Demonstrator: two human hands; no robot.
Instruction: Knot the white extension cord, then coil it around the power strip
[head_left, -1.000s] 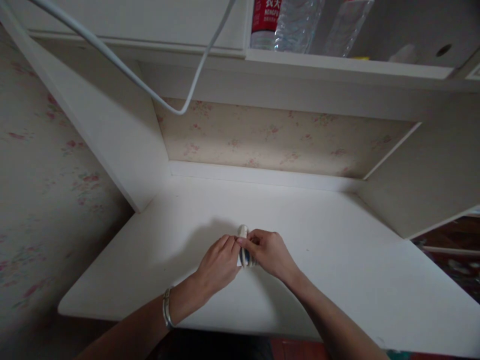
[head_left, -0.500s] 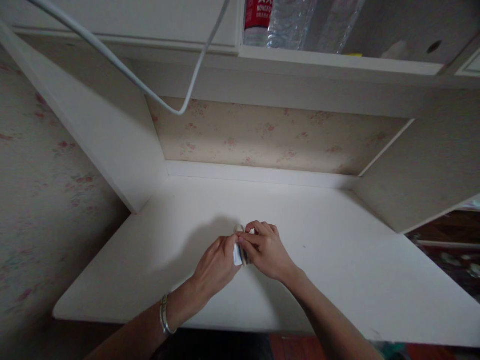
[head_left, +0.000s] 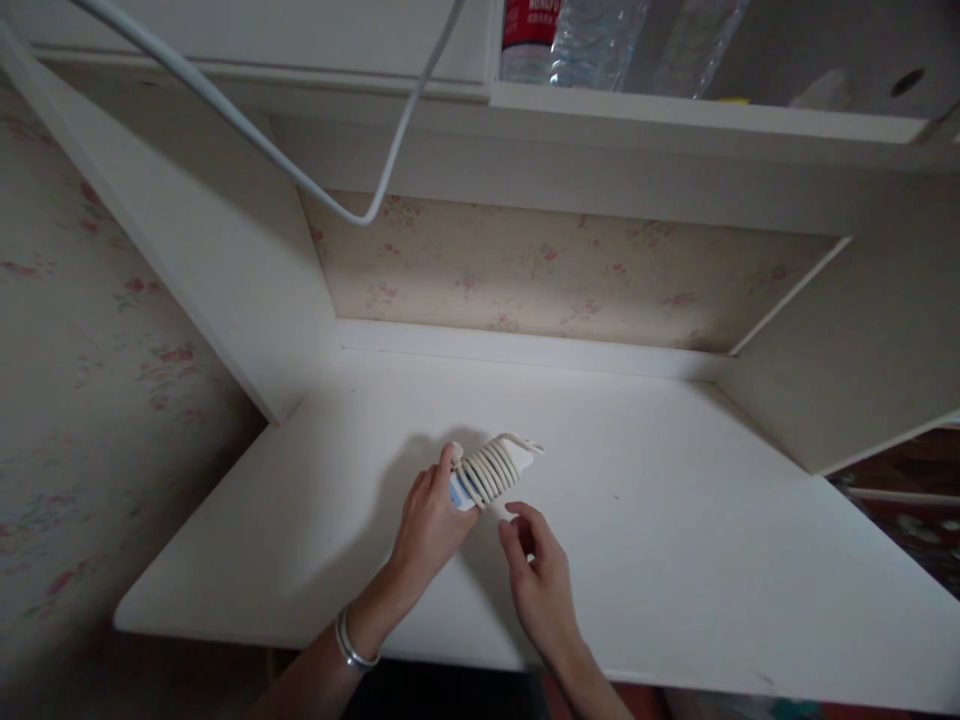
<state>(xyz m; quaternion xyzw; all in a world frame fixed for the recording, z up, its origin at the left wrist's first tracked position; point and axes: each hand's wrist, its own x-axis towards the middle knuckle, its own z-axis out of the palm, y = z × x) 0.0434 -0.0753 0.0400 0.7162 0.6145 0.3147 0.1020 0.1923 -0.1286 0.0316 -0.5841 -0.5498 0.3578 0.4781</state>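
My left hand (head_left: 437, 520) is closed around the near end of a small white-and-blue block (head_left: 460, 492). A cream cord (head_left: 491, 474) is wound round the block in several tight, side-by-side coils. One end of the cord loops out past the block's far right end, while a pale knob-like piece shows by my left thumb. Just below and right of the coils is my right hand (head_left: 538, 570), its thumb and forefinger curved and apart, with nothing visible in it. The left palm hides part of the block.
Both hands are over a white desk (head_left: 660, 560), between white side panels. A white cable (head_left: 300, 180) hangs across the upper left. Overhead, a shelf (head_left: 697, 115) holds clear plastic bottles (head_left: 596, 45), one with a red label.
My right hand has come off the block and moved down toward me. The block has turned to the right, and its wound cord now shows. The view has shifted slightly.
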